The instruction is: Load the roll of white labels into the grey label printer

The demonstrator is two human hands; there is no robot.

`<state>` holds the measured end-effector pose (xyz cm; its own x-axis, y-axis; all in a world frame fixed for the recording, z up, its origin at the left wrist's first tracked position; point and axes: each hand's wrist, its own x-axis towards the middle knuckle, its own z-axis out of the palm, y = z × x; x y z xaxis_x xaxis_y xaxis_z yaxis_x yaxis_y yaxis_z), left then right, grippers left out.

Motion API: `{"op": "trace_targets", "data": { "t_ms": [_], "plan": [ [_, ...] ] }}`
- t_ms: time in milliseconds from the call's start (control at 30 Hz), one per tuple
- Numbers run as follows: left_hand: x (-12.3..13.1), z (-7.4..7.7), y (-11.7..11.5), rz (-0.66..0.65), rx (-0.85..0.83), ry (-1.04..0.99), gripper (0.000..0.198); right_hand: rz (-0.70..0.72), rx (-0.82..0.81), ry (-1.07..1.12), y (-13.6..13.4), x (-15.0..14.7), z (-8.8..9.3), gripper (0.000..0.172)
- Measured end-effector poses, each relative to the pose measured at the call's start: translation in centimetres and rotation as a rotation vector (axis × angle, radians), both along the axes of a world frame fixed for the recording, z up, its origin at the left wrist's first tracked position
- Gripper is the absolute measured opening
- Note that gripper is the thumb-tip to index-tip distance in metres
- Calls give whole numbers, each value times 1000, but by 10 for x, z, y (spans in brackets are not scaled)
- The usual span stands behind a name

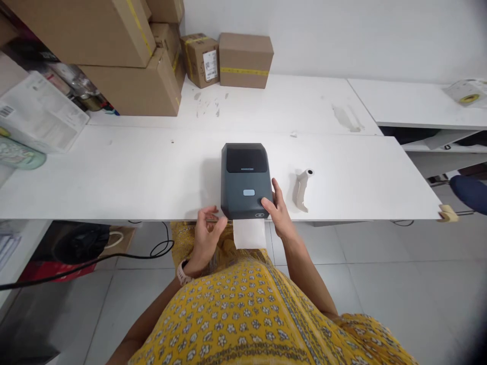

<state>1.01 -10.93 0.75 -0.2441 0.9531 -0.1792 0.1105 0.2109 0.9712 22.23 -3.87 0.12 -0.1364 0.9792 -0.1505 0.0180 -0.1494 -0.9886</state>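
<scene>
A dark grey label printer (246, 185) stands at the front edge of the white table, its lid closed. From its front a blank white label strip (249, 234) hangs down past the table edge. My right hand (279, 210) rests on the printer's right side, thumb on the top near the front corner and fingers along the side. At the front left corner is my left hand (208, 230), fingers apart and slightly curled, thumb tip at the corner, holding nothing. To the right of the printer lies a small white paper roll (304, 190), partly unrolled.
Cardboard boxes (133, 86) are stacked at the back left, with two smaller boxes (245, 61) against the wall. A white package (43, 111) and a green bottle (21, 154) are at the far left. A black cable (114, 259) hangs below the table's left part.
</scene>
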Motion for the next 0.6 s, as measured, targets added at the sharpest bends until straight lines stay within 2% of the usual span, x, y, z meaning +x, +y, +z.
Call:
{"op": "trace_targets", "data": {
  "t_ms": [100, 167, 300, 433, 500, 600],
  "plan": [
    [6, -8, -15, -339, -195, -110, 47, -38, 50, -25, -1, -3, -5, 100],
    [13, -8, -14, -452, -293, -238, 46, -33, 92, -62, -2, -4, -9, 94],
    [22, 1, -6, -434, -335, -460, 44, -11, 133, -113, -1, -6, -15, 87],
    [22, 3, -4, -453, -336, -469, 44, -28, 182, -193, -6, -7, -7, 79],
    [21, 0, -3, -437, -334, -426, 46, -72, 319, -358, -10, -8, 6, 70],
    [18, -6, -1, -472, -293, -331, 47, -103, 611, -673, -13, -7, 29, 44]
  ]
}}
